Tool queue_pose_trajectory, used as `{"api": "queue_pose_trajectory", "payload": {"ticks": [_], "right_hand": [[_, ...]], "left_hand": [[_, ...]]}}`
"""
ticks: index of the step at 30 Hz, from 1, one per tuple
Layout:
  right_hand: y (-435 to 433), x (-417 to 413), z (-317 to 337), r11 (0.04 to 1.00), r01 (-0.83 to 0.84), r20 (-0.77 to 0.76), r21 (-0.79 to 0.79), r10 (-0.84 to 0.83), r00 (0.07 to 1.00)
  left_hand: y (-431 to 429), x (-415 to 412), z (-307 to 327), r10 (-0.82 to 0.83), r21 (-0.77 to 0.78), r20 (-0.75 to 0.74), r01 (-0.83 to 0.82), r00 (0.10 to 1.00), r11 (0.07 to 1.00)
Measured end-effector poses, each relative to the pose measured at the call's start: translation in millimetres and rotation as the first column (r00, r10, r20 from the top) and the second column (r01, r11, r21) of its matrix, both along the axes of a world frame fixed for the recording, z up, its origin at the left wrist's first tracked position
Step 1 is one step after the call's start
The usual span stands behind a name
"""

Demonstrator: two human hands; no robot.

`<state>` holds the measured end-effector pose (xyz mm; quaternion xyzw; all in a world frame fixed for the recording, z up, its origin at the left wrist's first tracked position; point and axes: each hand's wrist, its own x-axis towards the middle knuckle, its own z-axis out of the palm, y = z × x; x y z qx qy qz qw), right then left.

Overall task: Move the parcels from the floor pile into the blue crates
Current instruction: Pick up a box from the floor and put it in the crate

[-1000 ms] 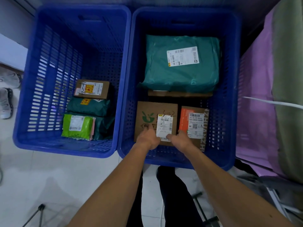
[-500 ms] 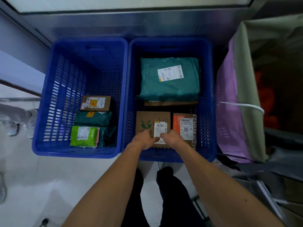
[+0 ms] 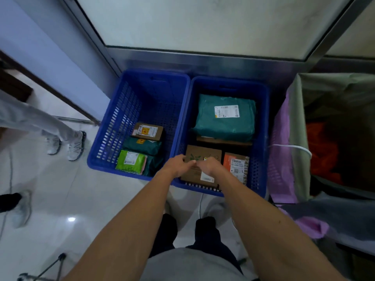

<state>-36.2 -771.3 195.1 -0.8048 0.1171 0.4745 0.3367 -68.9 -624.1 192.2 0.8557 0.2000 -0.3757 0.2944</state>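
Observation:
Two blue crates stand side by side on the floor, the left crate (image 3: 119, 126) and the right crate (image 3: 260, 159). The right one holds a large teal parcel (image 3: 225, 122), a brown cardboard box (image 3: 205, 154) with a green leaf print, and an orange-labelled box (image 3: 236, 165). My left hand (image 3: 178, 165) and my right hand (image 3: 209, 167) hover close together just over the brown box, fingers loosely curled, gripping nothing I can see. The left crate holds a small brown box (image 3: 148, 131), a teal packet (image 3: 142, 146) and a green packet (image 3: 130, 162).
Another person's legs in white sneakers (image 3: 75, 147) stand left of the crates. A purple basket (image 3: 282, 151) lined with grey-green fabric is pressed against the right crate. A metal door frame (image 3: 203, 57) runs behind. A tripod leg (image 3: 50, 266) lies at the lower left.
My head has risen, so the crates look smaller and farther. Both hands have come off the brown box's near edge and lifted above it, while the box stays in the right crate.

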Motion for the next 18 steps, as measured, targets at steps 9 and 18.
{"api": "queue_pose_trajectory", "payload": {"ticks": [9, 18], "right_hand": [[90.5, -29.9, 27.3, 0.988, -0.153, 0.105, 0.006, 0.151, 0.983], [249.4, -94.6, 40.4, 0.964, -0.261, 0.263, -0.043, 0.263, 0.928]], "left_hand": [[96.5, -45.4, 35.6, 0.103, 0.001, 0.086, -0.103, 0.991, 0.995], [268.1, -120.8, 56.2, 0.132, 0.047, 0.249, -0.149, 0.959, 0.988]]}}
